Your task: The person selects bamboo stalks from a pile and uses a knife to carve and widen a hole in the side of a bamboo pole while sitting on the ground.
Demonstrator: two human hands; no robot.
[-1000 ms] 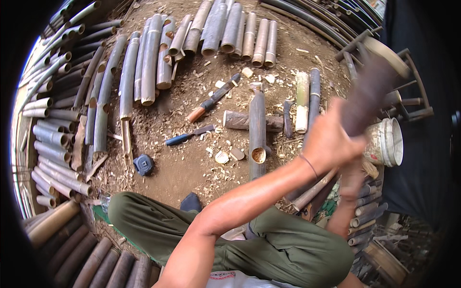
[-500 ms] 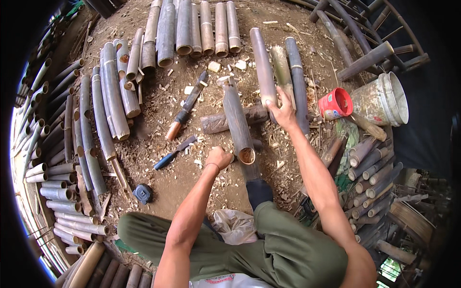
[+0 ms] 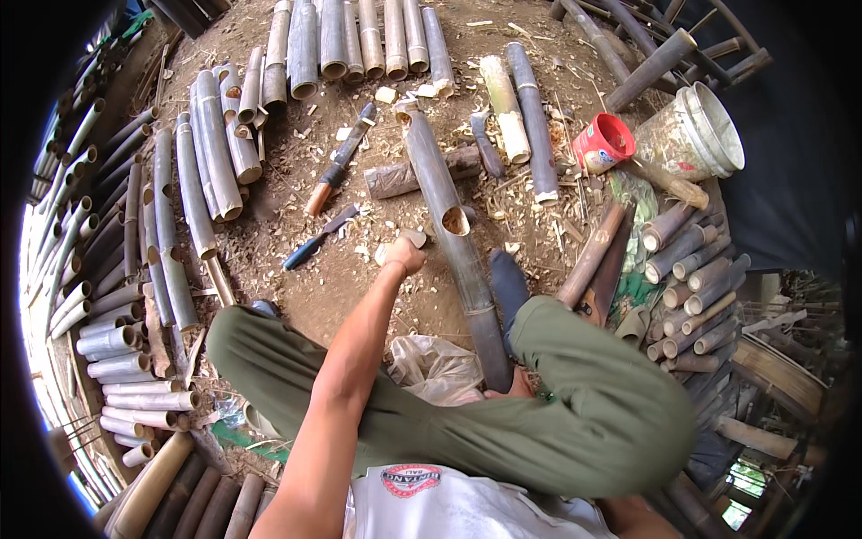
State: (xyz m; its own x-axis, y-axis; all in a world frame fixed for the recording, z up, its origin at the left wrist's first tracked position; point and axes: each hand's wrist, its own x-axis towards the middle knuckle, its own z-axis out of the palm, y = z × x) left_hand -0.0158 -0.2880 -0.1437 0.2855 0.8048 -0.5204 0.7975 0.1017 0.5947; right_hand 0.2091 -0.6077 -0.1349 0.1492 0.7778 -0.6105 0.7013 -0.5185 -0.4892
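My left hand (image 3: pixel 406 256) is a closed fist above the dirt, left of a long grey bamboo pole (image 3: pixel 467 265). A small greyish rounded end (image 3: pixel 415 238) pokes out of that fist; its kind is unclear. The pole has a notched far end and a round hole cut in its side. It rests across a short dark log (image 3: pixel 395 182), its near end between my legs. There my right hand (image 3: pixel 519 384) shows partly from beneath my right leg, against the pole's near end; its fingers are mostly hidden. My socked foot (image 3: pixel 509 286) is beside the pole.
A blue-handled knife (image 3: pixel 319 238), a wrapped-handle blade (image 3: pixel 341 157) and a dark tool (image 3: pixel 487 144) lie among shavings. Bamboo pieces (image 3: pixel 332 40) line the far side. A red tub (image 3: pixel 603 144), white bucket (image 3: pixel 705 135) and stacked bamboo (image 3: pixel 705 269) are at right.
The bamboo piece that my right hand held now appears at the right end of the far row. That hand has drawn back beneath my leg. My socked foot has come off the pole.
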